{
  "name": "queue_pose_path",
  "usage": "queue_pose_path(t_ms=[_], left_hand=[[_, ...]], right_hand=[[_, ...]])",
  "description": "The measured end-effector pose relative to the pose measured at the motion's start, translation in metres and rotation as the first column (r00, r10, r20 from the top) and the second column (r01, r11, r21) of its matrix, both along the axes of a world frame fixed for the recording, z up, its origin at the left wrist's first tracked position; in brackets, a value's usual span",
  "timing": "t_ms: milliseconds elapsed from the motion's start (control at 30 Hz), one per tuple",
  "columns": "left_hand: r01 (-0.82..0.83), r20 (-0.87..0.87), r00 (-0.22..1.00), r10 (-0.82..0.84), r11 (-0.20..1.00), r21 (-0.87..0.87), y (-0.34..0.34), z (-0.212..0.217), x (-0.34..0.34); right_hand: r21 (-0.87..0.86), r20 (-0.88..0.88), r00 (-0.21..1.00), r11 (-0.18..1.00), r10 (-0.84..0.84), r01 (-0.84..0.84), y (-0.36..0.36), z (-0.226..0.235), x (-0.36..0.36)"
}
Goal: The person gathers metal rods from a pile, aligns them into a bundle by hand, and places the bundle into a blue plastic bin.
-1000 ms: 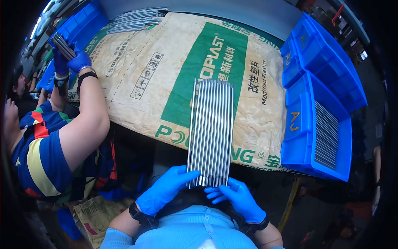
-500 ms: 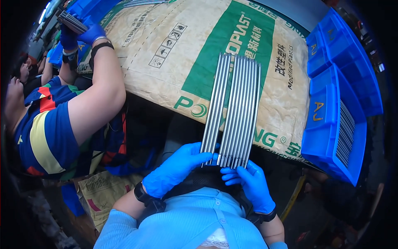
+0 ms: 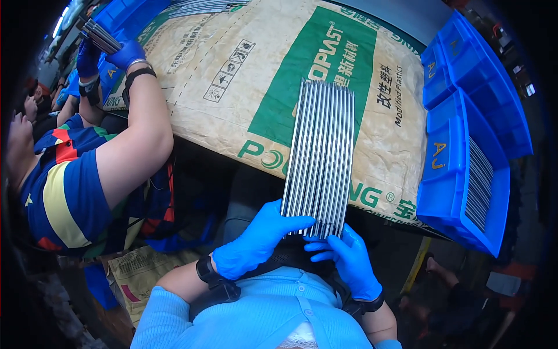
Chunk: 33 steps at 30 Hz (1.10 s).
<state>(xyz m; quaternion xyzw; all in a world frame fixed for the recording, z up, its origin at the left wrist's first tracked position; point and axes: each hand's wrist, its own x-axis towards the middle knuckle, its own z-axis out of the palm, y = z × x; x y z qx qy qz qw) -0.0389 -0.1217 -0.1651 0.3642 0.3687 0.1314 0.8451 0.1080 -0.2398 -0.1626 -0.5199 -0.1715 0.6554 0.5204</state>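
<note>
A flat row of long, thin metal rods [image 3: 321,157] extends from my hands over the table's near edge, their far ends above the printed sack. My left hand [image 3: 256,237], in a blue glove, grips the near left end, its thumb lying across the rods. On the near right end, my gloved right hand [image 3: 350,259] pinches the rods with its thumb and fingertips. The rods lie side by side, touching or almost so, and their near ends are slightly uneven. The fingers underneath are mostly hidden.
A paper sack [image 3: 226,125] covers the table. Blue bins stand along its right side; the nearest bin [image 3: 444,180] holds more rods. At left, a co-worker's gloved hand [image 3: 125,55] holds a bundle of rods. Further rods [image 3: 203,8] lie at the far edge.
The gap between the two groups of rods has closed, making one row. My left thumb now reaches further right across them. The co-worker's hands moved slightly.
</note>
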Motion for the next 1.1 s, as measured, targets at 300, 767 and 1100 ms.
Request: queue_pose_path(t_ms=[300, 767, 1100], left_hand=[[0.014, 0.006, 1.0, -0.014, 0.998, -0.06, 0.004, -0.005, -0.006], [-0.01, 0.058, 0.998, 0.017, 0.992, -0.124, 0.004, -0.009, -0.009], [0.047, -0.001, 0.999, -0.048, 0.997, -0.06, 0.006, 0.001, 0.0]], right_hand=[[-0.01, -0.041, 0.999, 1.0, 0.001, -0.002, -0.001, -0.005, 0.005], [-0.032, -0.042, 0.997, 0.998, -0.061, 0.06, 0.002, -0.011, 0.0], [-0.033, -0.001, 1.0, 0.999, -0.014, 0.014, 0.002, -0.01, 0.009]])
